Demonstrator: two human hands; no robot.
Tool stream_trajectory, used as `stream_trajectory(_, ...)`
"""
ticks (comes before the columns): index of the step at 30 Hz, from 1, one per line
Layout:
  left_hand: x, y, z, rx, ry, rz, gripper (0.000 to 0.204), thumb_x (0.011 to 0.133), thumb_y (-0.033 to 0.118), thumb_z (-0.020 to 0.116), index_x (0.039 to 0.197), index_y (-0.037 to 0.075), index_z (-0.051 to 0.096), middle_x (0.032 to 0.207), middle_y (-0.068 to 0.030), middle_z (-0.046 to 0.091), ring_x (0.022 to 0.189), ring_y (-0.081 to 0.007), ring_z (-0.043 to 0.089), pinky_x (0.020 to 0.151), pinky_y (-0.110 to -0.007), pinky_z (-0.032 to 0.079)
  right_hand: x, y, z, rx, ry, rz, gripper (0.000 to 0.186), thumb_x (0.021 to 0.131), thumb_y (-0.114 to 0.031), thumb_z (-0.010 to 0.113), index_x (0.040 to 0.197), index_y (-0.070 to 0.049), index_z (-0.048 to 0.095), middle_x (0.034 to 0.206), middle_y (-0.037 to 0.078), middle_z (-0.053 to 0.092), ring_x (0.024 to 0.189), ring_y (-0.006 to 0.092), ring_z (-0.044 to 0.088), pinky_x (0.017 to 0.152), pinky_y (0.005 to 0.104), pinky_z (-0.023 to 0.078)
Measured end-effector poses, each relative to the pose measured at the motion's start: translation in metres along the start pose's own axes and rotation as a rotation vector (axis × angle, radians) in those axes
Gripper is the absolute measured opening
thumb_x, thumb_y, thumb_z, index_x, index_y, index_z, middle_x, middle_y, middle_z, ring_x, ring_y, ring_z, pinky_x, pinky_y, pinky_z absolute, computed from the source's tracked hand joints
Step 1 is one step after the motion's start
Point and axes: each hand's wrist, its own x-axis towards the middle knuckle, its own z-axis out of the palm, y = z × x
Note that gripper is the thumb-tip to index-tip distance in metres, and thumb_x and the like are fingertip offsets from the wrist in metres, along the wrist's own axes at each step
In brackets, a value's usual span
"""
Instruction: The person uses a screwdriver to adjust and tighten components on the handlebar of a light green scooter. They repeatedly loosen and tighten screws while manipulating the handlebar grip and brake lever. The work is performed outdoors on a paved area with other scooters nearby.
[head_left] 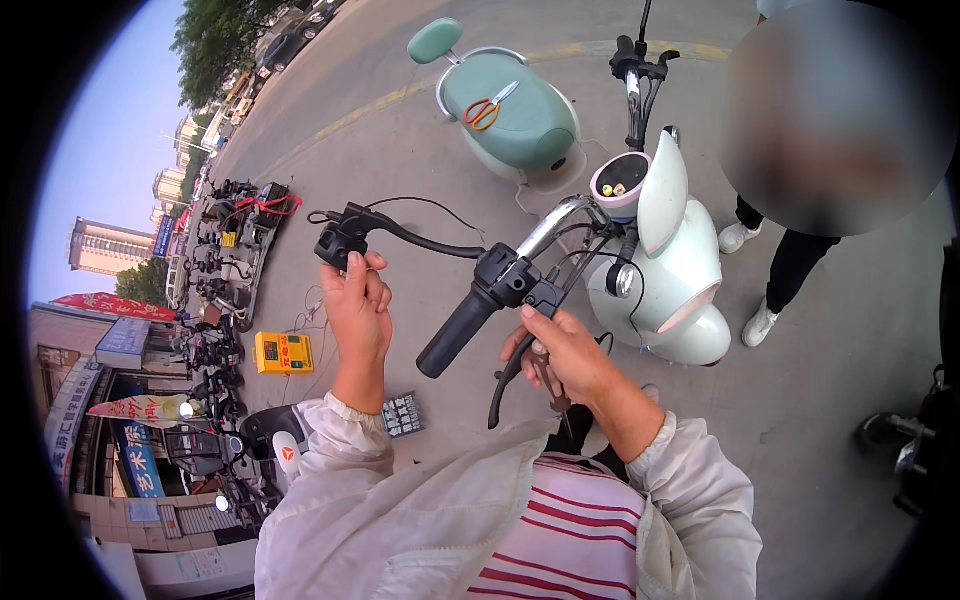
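Observation:
Raised to the left of the handlebar, my left hand [360,310] pinches the clamp end of a loose black brake lever [425,243], with a thin black cable trailing off it. My right hand [580,365] is closed around a brown-handled screwdriver [543,368], whose shaft points down toward me. Its thumb rests at the black lever mount beside the handlebar's switch housing [498,272]. A black rubber grip [458,333] covers the bar's near end, and another brake lever [508,385] hangs below it. The chrome handlebar [555,222] belongs to a white scooter [650,290].
Orange-handled scissors [485,112] lie on the scooter's green seat [520,130]. Small parts sit on the round dash [621,178]. A yellow box with wires [284,353] stands on the pavement at left, near parked scooters [215,340]. Another person [790,265] stands at right.

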Motion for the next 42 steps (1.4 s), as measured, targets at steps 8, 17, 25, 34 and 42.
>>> stream_trajectory(8,-0.037,-0.001,-0.051,-0.092,0.204,0.012,0.018,0.099,0.020,0.046,0.113,0.008,0.044,0.087,-0.0079,0.058,0.045,-0.0015,0.029,0.042,-0.017,0.028,-0.009,-0.003,0.003,-0.013,0.062,0.027,0.055,0.097,-0.050,0.038,0.120,-0.002,0.050,0.076,0.012,0.063,0.050,0.0113,0.052,0.043,0.0245,0.044)
stream_trajectory(17,-0.075,-0.015,-0.069,0.233,0.214,0.277,0.020,0.094,0.011,0.055,0.113,0.006,0.050,0.083,-0.0094,0.063,0.051,-0.0072,0.048,0.046,-0.021,0.037,-0.005,-0.011,-0.001,-0.065,0.120,0.058,0.058,0.099,-0.050,0.032,0.123,-0.001,0.050,0.075,0.010,0.059,0.052,0.0153,0.050,0.044,0.0308,0.045)
stream_trajectory(25,-0.085,0.013,-0.080,1.272,0.249,0.712,0.026,0.074,0.005,0.067,0.099,0.010,0.064,0.068,-0.0047,0.058,0.052,-0.0217,0.054,0.045,-0.030,0.042,-0.007,-0.015,0.002,-0.043,0.221,0.028,0.057,0.098,-0.050,0.034,0.121,-0.002,0.054,0.073,0.008,0.057,0.051,0.0154,0.050,0.044,0.0316,0.045)
stream_trajectory(34,-0.051,0.011,-0.156,1.400,-0.009,0.901,0.031,0.069,0.007,0.065,0.100,0.009,0.065,0.067,-0.0025,0.053,0.050,-0.0167,0.051,0.043,-0.029,0.040,-0.008,-0.017,-0.007,0.005,0.327,-0.053,0.055,0.097,-0.053,0.037,0.112,-0.005,0.060,0.065,0.006,0.055,0.048,0.0150,0.049,0.043,0.0318,0.044)
stream_trajectory(42,-0.009,-0.014,-0.190,1.243,-0.161,0.978,0.030,0.068,0.006,0.065,0.098,0.008,0.064,0.066,-0.0028,0.051,0.049,-0.0163,0.050,0.041,-0.029,0.039,-0.017,-0.021,0.000,-0.062,0.496,-0.107,0.058,0.096,-0.053,0.037,0.112,-0.001,0.059,0.061,0.007,0.054,0.042,0.0150,0.048,0.036,0.0280,0.045)
